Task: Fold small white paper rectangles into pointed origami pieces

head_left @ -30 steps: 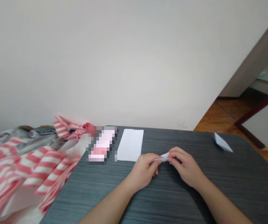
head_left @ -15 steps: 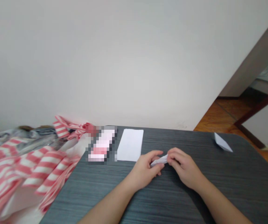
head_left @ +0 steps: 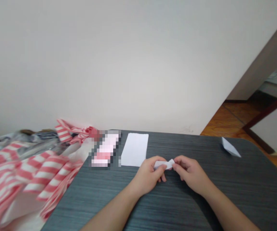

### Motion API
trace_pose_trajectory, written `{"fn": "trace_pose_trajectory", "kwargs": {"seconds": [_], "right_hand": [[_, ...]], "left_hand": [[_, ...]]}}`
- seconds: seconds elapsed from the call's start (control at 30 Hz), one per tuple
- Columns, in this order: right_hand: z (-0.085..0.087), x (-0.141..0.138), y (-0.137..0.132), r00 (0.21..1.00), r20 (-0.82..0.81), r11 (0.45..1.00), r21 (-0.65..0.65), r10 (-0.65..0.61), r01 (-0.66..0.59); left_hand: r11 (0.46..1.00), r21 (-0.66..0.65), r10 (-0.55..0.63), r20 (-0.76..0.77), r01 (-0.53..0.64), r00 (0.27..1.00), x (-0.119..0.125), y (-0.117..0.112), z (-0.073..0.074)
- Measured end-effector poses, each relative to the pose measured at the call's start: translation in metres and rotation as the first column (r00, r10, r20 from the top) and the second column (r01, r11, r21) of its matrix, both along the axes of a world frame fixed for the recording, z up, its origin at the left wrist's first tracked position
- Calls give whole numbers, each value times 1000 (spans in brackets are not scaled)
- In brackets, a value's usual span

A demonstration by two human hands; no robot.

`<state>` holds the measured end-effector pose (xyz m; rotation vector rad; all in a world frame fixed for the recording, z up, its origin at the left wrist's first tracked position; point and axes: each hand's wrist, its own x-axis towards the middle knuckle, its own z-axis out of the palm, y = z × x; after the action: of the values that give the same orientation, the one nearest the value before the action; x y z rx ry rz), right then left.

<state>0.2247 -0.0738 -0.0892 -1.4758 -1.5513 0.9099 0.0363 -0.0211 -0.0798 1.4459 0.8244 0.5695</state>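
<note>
A small folded piece of white paper (head_left: 169, 164) is held just above the dark table (head_left: 153, 205). My left hand (head_left: 151, 173) pinches its left part between thumb and fingers. At the other end, the thumb and index finger of my right hand (head_left: 188, 170) close on the paper's right tip. Behind my left hand lies a stack of white paper sheets (head_left: 135, 149). A second folded white paper piece (head_left: 230, 147), with a pointed shape, rests on the table at the far right.
A pixelated pink and white oblong item (head_left: 106, 149) lies left of the stack. Red-and-white striped cloth (head_left: 42, 170) is heaped beyond the table's left edge. A pale wall (head_left: 138, 64) stands behind the table, and wooden floor (head_left: 227, 118) shows at the right.
The folded paper has turned between my hands and its right tip now points up. My right hand has lowered slightly, its fingers shifting on the tip. The other things have stayed put.
</note>
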Motion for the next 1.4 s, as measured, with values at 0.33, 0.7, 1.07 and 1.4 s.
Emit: {"fn": "trace_pose_trajectory", "kwargs": {"seconds": [0.33,0.7,1.07,1.4], "right_hand": [[10,-2,-2,1000,26,1000,-7,15,-15],[8,-1,-4,997,10,997,9,72,-72],[8,-2,-4,998,17,997,39,64,-65],[11,1,-2,991,37,959,252,128,-133]], "left_hand": [[997,-64,38,23,-36,999,4,0,1],[998,-44,-32,38,34,999,1,2,9],[995,-82,-58,42,61,997,0,2,5],[991,-118,-58,79,68,995,-1,4,2]]}}
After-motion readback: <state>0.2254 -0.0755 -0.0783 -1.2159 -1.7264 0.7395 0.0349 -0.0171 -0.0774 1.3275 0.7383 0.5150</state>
